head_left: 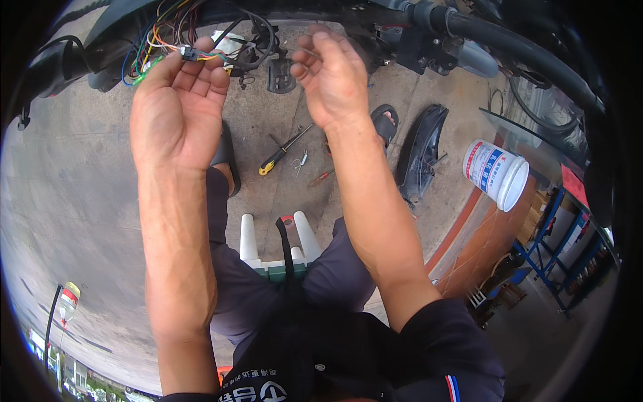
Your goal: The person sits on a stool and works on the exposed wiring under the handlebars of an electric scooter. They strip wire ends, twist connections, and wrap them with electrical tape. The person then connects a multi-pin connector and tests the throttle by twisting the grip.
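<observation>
At the upper left, my left hand [179,110] pinches a dark wire connector [193,53] between thumb and fingers. Coloured wires [161,40] run into it from a loose bundle, and a few yellow and green ones leave its other side. My right hand [337,80] is raised to the right of it, apart from the connector. Its fingers curl toward the thumb around something thin that I cannot make out. A thick black cable [268,47] loops between the two hands, beneath the dark vehicle body [107,33].
On the ground lie a yellow-and-black screwdriver [273,163], small metal parts [302,161] and a black curved plastic part [422,154]. A white bucket [512,181] lies to the right, near a blue metal rack [546,234]. A black pedal [281,75] hangs below the vehicle.
</observation>
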Tool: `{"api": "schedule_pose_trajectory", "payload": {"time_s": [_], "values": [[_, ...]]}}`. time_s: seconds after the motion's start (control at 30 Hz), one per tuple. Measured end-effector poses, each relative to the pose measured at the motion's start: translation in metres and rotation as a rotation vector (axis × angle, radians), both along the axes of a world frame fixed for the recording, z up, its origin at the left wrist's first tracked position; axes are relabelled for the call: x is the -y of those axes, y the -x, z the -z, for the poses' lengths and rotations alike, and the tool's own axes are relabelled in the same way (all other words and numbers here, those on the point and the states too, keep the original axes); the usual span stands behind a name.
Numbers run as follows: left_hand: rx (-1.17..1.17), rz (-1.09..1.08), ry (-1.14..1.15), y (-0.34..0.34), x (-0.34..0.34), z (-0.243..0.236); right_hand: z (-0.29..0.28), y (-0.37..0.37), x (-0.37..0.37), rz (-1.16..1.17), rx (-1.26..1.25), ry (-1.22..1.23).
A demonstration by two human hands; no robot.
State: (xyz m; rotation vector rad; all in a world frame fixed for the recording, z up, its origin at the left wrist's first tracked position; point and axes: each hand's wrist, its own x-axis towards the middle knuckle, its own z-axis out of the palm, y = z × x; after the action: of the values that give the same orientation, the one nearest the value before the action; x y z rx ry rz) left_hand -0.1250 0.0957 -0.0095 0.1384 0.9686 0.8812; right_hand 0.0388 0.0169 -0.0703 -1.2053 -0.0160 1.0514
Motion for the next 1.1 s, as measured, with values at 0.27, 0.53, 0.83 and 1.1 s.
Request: {"api": "schedule_pose_trajectory", "payload": {"time_s": [0.27,0.53,0.83,1.1], "values": [[0.291,0.198,-0.17,0.043,-0.009,0.018,0.076,-0.102,-0.003,0.177,-0.265,-0.085],[0.191,0.24,-0.219,0.046,-0.012,0.023,0.111,-0.121,-0.007,0.068,-0.689,-0.459],[0.22,0.155,-0.193,0.038,-0.005,0.009,0.128,-0.124,-0.023,0.183,-0.692,-0.504],[0.284,0.197,-0.175,0.043,-0.009,0.012,0.119,-0.119,-0.03,0.219,-0.54,-0.367]]}}
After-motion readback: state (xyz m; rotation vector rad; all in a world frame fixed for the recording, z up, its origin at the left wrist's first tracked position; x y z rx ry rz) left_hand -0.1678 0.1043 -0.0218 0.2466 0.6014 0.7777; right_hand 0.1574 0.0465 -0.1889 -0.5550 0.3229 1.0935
